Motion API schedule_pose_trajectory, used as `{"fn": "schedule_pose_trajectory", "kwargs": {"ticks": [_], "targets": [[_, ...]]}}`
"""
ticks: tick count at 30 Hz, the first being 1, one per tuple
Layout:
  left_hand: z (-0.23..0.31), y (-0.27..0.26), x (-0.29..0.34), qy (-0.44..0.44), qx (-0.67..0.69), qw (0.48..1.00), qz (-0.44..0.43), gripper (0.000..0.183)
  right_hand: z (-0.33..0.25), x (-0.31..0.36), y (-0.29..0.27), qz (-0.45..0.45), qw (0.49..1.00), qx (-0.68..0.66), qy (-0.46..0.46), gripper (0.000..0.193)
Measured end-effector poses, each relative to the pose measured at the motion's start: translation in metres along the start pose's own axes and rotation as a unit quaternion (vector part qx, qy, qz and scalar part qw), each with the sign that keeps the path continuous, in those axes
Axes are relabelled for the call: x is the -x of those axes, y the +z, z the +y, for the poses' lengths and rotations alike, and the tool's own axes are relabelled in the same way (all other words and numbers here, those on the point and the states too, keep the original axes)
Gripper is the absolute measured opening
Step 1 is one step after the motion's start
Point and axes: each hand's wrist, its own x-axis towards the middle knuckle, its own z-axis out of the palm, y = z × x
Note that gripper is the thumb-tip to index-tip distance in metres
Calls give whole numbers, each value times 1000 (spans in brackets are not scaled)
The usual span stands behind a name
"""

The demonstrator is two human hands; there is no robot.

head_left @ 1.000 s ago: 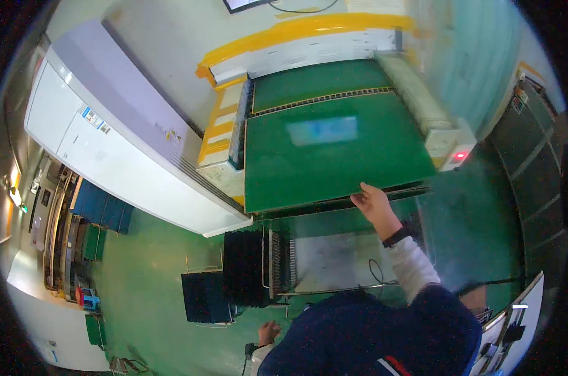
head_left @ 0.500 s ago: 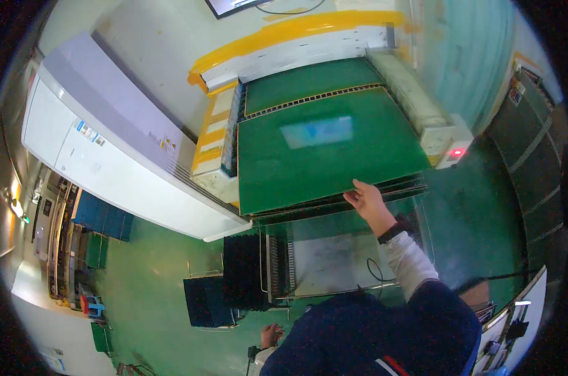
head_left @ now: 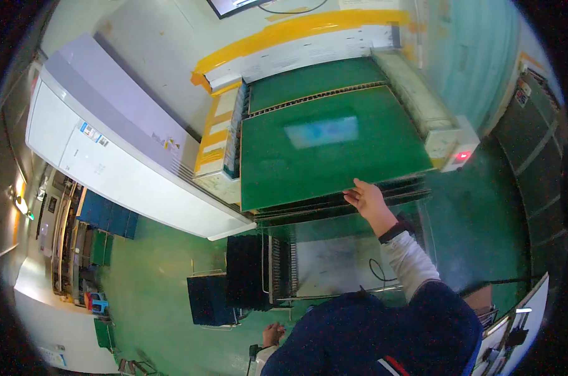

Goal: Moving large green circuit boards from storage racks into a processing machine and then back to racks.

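Observation:
My right hand pinches the near edge of a large glossy green panel, thumb and fingers at that edge. The panel lies flat between two side rails, with a bright reflection on top. Behind it, a second green panel lies past a dark slotted strip. Down by my body, at the lower middle, hangs my left hand, fingers loosely bent and apart, touching nothing that I can see. A dark band circles my right wrist.
Below the panel stands a slotted rack with a loose black cable. Dark blue boards stand left of it. A tall white cabinet borders the left, a rail with a red display the right. Dark panels line the far right.
The whole view has shifted slightly. My right hand keeps its hold on the panel's near edge, and my left hand still hangs low; little else differs.

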Motion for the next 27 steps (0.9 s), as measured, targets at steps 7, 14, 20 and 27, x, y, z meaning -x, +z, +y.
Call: {"fn": "schedule_pose_trajectory", "kwargs": {"ticks": [7, 14, 20, 27], "targets": [[-3, -8, 2, 277, -304, 908, -75, 22, -2, 0, 5, 7, 1000, 0, -3, 20], [7, 7, -1, -5, -11, 1000, 5, 21, -6, -8, 3, -1, 1000, 6, -20, 21], [-21, -16, -18, 44, -43, 998, -8, 23, -2, -15, 7, -20, 1000, -1, -4, 21], [11, 5, 5, -47, 2, 999, 21, 25, -6, -25, 5, -21, 1000, -8, -14, 21]]}}
